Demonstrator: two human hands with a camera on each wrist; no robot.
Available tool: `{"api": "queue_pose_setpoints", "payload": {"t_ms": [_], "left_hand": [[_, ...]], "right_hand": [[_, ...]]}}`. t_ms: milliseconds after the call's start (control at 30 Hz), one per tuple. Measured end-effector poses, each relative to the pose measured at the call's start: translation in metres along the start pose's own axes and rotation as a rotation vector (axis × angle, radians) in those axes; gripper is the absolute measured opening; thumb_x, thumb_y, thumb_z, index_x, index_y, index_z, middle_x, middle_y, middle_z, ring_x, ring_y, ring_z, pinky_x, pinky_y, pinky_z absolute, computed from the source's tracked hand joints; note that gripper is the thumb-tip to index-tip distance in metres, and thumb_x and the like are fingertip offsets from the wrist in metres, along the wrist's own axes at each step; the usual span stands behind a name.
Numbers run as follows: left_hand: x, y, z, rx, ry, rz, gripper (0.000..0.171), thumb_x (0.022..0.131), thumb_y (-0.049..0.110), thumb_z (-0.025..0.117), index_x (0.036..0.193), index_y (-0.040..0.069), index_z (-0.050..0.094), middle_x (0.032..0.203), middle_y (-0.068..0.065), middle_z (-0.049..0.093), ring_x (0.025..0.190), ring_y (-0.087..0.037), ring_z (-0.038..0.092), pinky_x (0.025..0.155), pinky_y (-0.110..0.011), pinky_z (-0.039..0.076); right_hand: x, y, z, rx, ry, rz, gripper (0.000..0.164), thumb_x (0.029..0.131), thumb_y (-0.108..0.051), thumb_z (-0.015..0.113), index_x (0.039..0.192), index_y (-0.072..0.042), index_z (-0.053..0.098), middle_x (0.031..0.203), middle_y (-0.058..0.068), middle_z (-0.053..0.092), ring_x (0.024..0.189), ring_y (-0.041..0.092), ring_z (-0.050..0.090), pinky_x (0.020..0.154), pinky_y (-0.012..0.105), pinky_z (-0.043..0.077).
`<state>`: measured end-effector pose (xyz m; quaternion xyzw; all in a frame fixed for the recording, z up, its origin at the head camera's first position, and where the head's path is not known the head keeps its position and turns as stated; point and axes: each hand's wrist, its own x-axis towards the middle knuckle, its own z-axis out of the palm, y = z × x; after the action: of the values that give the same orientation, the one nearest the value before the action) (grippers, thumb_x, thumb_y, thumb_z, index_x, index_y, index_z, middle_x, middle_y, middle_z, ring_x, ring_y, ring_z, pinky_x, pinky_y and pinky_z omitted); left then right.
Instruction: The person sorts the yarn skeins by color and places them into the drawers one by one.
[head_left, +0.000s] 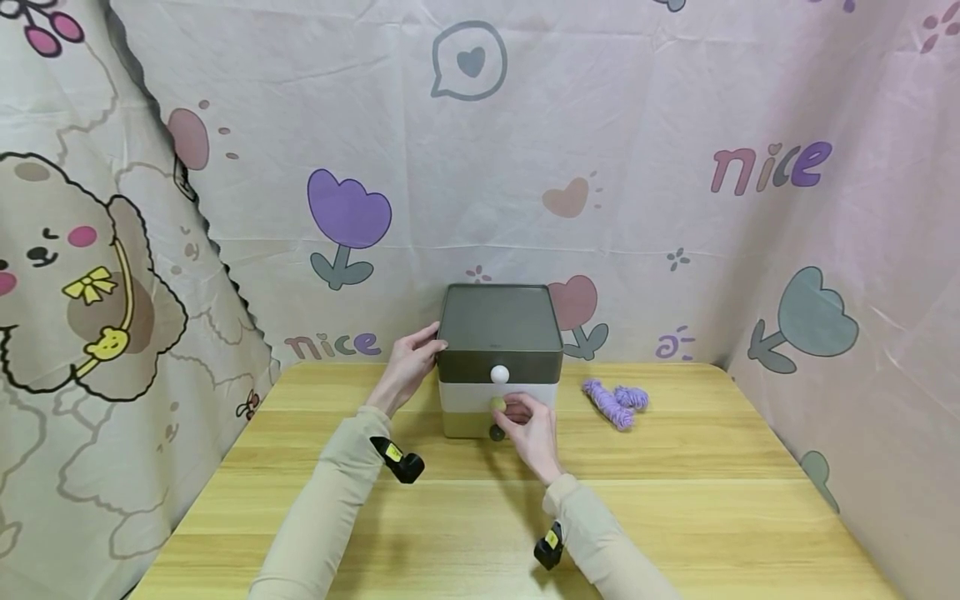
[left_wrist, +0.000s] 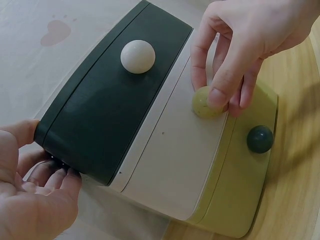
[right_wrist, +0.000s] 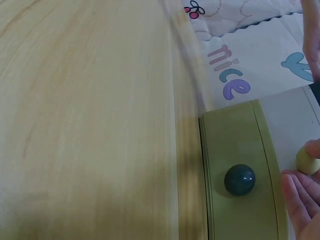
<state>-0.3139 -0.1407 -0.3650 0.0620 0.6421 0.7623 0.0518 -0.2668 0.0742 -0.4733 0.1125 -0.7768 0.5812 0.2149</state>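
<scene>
With the drawer box point(head_left: 501, 317) standing on the table point(head_left: 435, 533), near the patterned cloth point(head_left: 465, 192), we are gripping the left front corner of its dark top tier point(left_wrist: 100, 100) with our left hand point(head_left: 408, 364), thumb at the edge and fingers curling against the side. With our right hand point(head_left: 532, 429) we are pinching the pale green knob point(left_wrist: 200, 106) of the white drawer point(left_wrist: 165, 150) between thumb and fingers; its front is looking roughly flush with its neighbours. To be handling this well, we should be guiding the knob straight along the drawer's line, without twisting, while the left hand is stopping the box from sliding or tipping. We should also be holding our right hand clear of the dark knob point(left_wrist: 260, 139) just below. The lilac yarn point(head_left: 609, 406) is lying apart, to the right.
</scene>
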Motion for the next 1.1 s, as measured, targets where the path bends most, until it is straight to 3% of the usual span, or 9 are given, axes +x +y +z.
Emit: {"api": "queue_pose_setpoints", "payload": {"t_ms": [133, 333, 633, 767, 1100], "left_hand": [[0.0, 0.001, 0.0, -0.005, 0.002, -0.004, 0.06, 0.102, 0.002, 0.051, 0.158, 0.005, 0.029, 0.17, -0.009, 0.014, 0.154, -0.022, 0.019, 0.127, -0.042, 0.02], [-0.001, 0.001, 0.001, -0.006, -0.004, -0.003, 0.06, 0.102, 0.001, 0.049, 0.158, 0.004, 0.028, 0.17, -0.011, 0.013, 0.153, -0.023, 0.022, 0.127, -0.041, 0.022], [-0.001, 0.0, 0.0, -0.007, 0.002, -0.003, 0.059, 0.102, 0.001, 0.05, 0.158, 0.005, 0.029, 0.17, -0.01, 0.013, 0.154, -0.024, 0.02, 0.128, -0.042, 0.019], [0.001, -0.001, 0.0, -0.011, -0.005, 0.004, 0.059, 0.102, 0.0, 0.049, 0.158, 0.004, 0.028, 0.17, -0.01, 0.013, 0.154, -0.024, 0.019, 0.128, -0.042, 0.018], [0.001, -0.001, -0.001, -0.009, -0.018, 0.008, 0.059, 0.103, 0.0, 0.048, 0.158, 0.003, 0.026, 0.17, -0.012, 0.011, 0.155, -0.025, 0.017, 0.128, -0.043, 0.016]], "right_hand": [[-0.002, 0.003, 0.0, 0.034, -0.001, 0.003, 0.02, 0.081, -0.006, 0.082, 0.099, -0.002, 0.073, 0.084, 0.017, 0.077, 0.075, 0.014, 0.073, 0.07, 0.016, 0.059], [-0.013, 0.011, 0.0, 0.092, -0.004, 0.072, 0.026, 0.081, -0.007, 0.083, 0.103, 0.001, 0.071, 0.09, 0.02, 0.076, 0.078, 0.017, 0.073, 0.072, 0.017, 0.059], [-0.029, 0.029, 0.004, -0.048, -0.043, 0.148, 0.029, 0.078, -0.01, 0.085, 0.099, 0.003, 0.071, 0.087, 0.018, 0.074, 0.075, 0.014, 0.069, 0.068, 0.015, 0.056], [-0.031, 0.032, 0.008, -0.095, -0.061, 0.164, 0.031, 0.078, -0.014, 0.085, 0.1, 0.002, 0.071, 0.089, 0.017, 0.075, 0.077, 0.02, 0.072, 0.069, 0.017, 0.057], [-0.029, 0.036, 0.016, -0.128, 0.007, 0.198, 0.025, 0.076, -0.015, 0.085, 0.093, -0.002, 0.071, 0.084, 0.014, 0.076, 0.075, 0.019, 0.073, 0.068, 0.022, 0.06]]}}
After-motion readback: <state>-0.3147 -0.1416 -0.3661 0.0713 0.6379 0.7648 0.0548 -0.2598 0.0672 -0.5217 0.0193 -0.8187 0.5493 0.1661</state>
